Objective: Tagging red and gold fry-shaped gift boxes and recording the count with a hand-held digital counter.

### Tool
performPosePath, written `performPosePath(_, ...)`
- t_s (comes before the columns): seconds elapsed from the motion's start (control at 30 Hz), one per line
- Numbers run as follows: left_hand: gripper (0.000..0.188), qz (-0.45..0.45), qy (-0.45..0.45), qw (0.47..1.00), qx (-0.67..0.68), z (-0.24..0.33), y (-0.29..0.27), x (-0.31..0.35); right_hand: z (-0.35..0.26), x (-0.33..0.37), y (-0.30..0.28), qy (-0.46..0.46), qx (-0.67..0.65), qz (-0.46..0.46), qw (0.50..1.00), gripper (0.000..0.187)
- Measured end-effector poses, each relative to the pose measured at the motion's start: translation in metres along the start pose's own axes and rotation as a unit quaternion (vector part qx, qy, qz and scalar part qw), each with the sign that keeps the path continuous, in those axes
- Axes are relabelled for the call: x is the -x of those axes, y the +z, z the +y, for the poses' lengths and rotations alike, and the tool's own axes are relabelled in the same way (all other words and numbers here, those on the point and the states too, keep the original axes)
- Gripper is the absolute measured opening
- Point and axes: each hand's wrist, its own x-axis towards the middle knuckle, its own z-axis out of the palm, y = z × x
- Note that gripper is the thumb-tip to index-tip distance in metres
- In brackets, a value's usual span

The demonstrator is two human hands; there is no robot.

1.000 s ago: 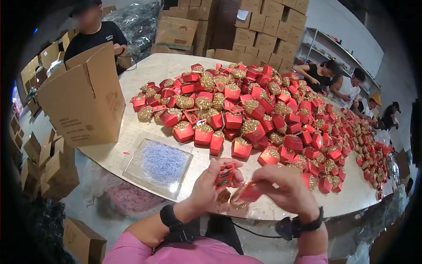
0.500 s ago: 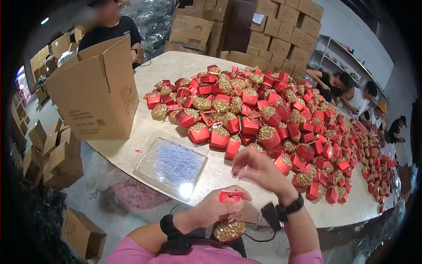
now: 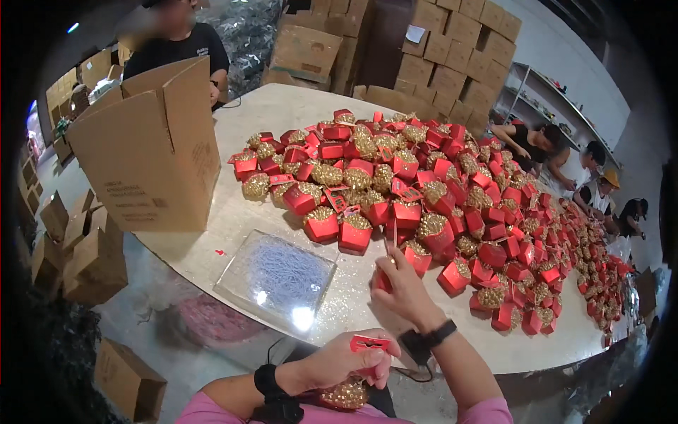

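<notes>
Red tag (image 3: pixel 370 343) is pinched in the left hand (image 3: pixel 344 359), gold lump (image 3: pixel 346 396) just below; red boxes (image 3: pixel 354 236) lie just past the nearer right hand (image 3: pixel 409 290), whose grip I cannot tell

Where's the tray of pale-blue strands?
Head view, left of centre: the tray on the table near its front edge, between the open carton and left hand.
</notes>
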Motion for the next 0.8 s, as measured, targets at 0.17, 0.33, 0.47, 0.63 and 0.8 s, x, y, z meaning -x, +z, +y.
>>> performPosePath(0.17,0.028,-0.022,0.021,0.998,0.050,0.000,-0.001,-0.002,-0.015,0.061,-0.031,-0.002,-0.068,-0.013,0.998,0.050)
performPosePath(0.33,0.028,-0.004,0.013,0.996,0.088,0.001,-0.003,0.002,0.003,0.088,-0.059,0.056,-0.195,-0.052,0.978,0.048)
performPosePath(0.47,0.029,0.023,0.038,0.995,0.090,-0.002,0.000,0.000,0.019,0.067,-0.076,0.101,-0.119,-0.014,0.988,0.034)
performPosePath(0.63,0.028,0.027,0.075,0.992,0.102,-0.002,0.004,0.000,0.019,0.020,-0.059,0.105,0.046,-0.131,0.985,0.025)
performPosePath(0.8,0.027,0.052,0.082,0.991,0.098,-0.003,0.003,0.003,0.033,0.025,-0.054,0.157,0.130,-0.155,0.967,0.022)
